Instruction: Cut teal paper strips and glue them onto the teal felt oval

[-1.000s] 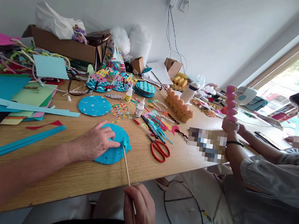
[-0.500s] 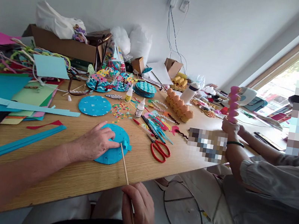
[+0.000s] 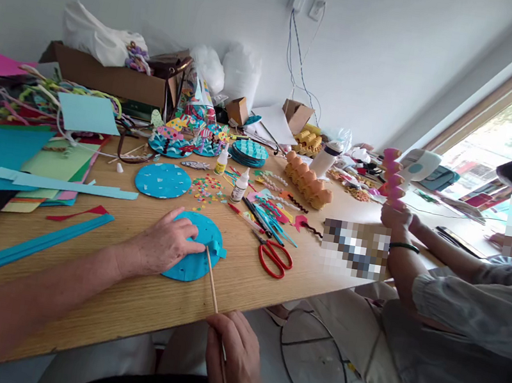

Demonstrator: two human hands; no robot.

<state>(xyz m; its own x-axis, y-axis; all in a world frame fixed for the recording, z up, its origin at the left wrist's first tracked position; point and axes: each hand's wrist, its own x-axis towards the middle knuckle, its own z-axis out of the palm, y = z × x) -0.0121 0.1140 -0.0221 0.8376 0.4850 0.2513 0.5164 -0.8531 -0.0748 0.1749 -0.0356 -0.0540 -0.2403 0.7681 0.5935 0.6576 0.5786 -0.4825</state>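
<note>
A round blue disc (image 3: 195,269) lies on the table near its front edge, with a small curled blue paper strip (image 3: 216,250) standing on its right part. My left hand (image 3: 168,239) holds the disc down against the table, its fingers bent over the left side and one fingertip close to the strip. Below the table edge, my right hand (image 3: 237,357) is closed around a thin wooden stick (image 3: 212,285). The stick slants up and left, and its far tip meets the strip beside my left fingertip.
Red-handled scissors (image 3: 275,259) lie right of the disc. Beyond it are another blue disc (image 3: 163,180), confetti (image 3: 207,190) and glue bottles (image 3: 240,186). Blue paper strips (image 3: 43,243) lie left. At right, a co-worker's hands (image 3: 396,219) hold a pink wavy piece (image 3: 393,177).
My right hand and the stick's lower end have shifted slightly left. My left hand stays on the disc. The co-worker's wavy piece tilts a little more to the left.
</note>
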